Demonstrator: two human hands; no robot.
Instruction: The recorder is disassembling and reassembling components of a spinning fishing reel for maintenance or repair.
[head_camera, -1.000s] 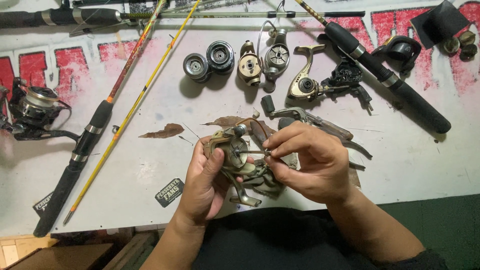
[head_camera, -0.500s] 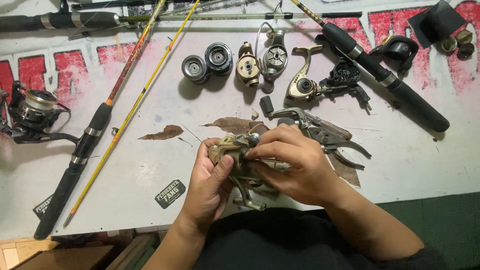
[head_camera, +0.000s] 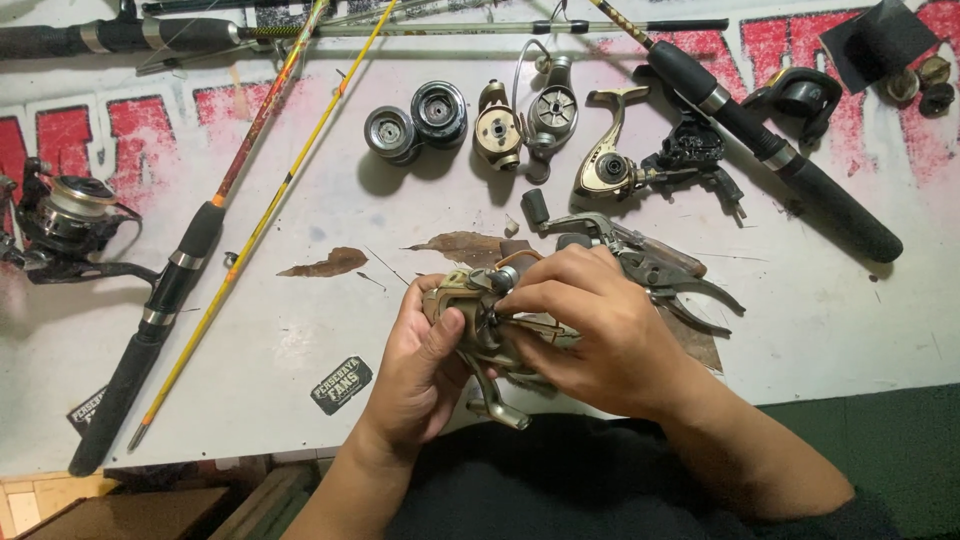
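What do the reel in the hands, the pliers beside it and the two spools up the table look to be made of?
Reel: tan-gold body, satin sheen, probably painted metal or plastic; its handle arm looks like bare metal.
Pliers: dull grey steel, brownish patches that suggest rust or wear.
Spools: dark grey, bright glints on the rims, likely anodised metal, possibly plastic.
Both the left hand and the right hand grip the reel.

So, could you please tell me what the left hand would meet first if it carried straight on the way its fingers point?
The left hand points up-table; past the held reel, probably the brown leaf scrap first, though depth is unclear.
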